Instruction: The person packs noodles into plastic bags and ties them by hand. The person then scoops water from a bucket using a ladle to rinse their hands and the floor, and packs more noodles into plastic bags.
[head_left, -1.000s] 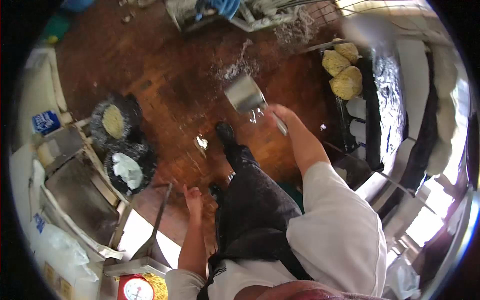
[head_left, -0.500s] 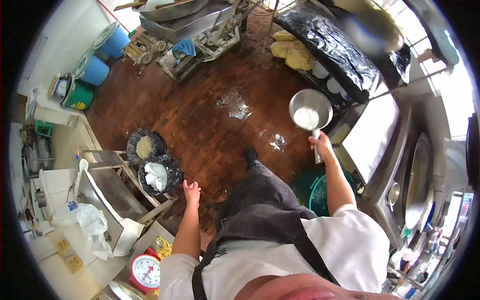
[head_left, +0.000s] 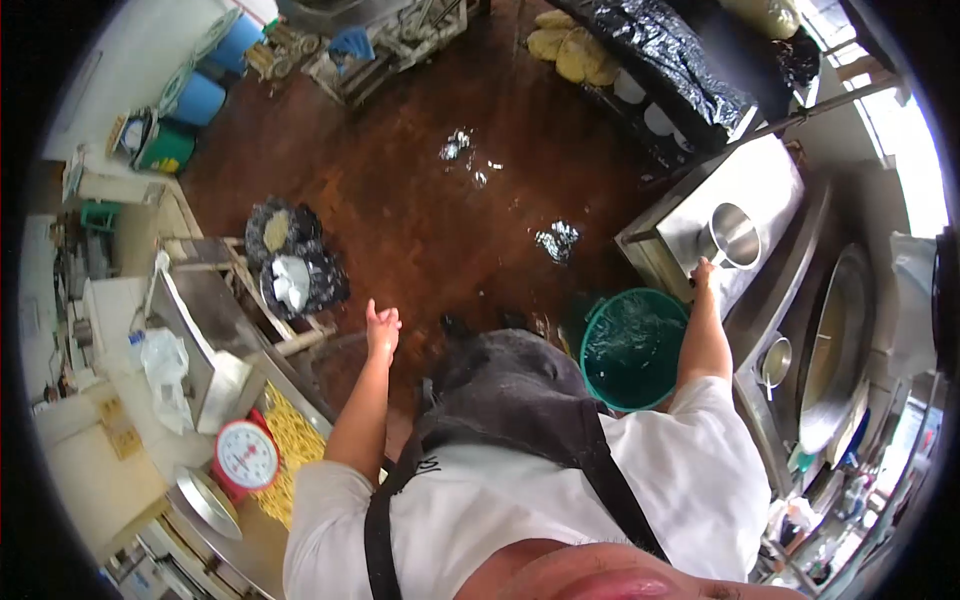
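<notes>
My right hand (head_left: 704,273) is closed round the handle of a round metal pot (head_left: 736,236), which is over or on a stainless steel surface (head_left: 665,215); contact cannot be made out. Below and left of that hand, a green tub (head_left: 634,350) of water stands on the floor. Out over the floor on the left, my left hand (head_left: 382,328) has its fingers partly spread and holds nothing. Nearest to it are a black bag with white plastic (head_left: 291,283) and another with pale contents (head_left: 276,231).
A red scale (head_left: 247,457) stands beside yellow strips (head_left: 290,440) at the lower left. The large metal pan (head_left: 836,345) and a small ladle (head_left: 776,362) are at the right. Blue bins (head_left: 196,98) line the upper left wall. The brown floor (head_left: 400,180) has wet patches.
My right hand has carried the pot rightward from over the floor to the steel surface. The view has shifted, showing more of the green tub and the yellow strips. My left hand stays empty.
</notes>
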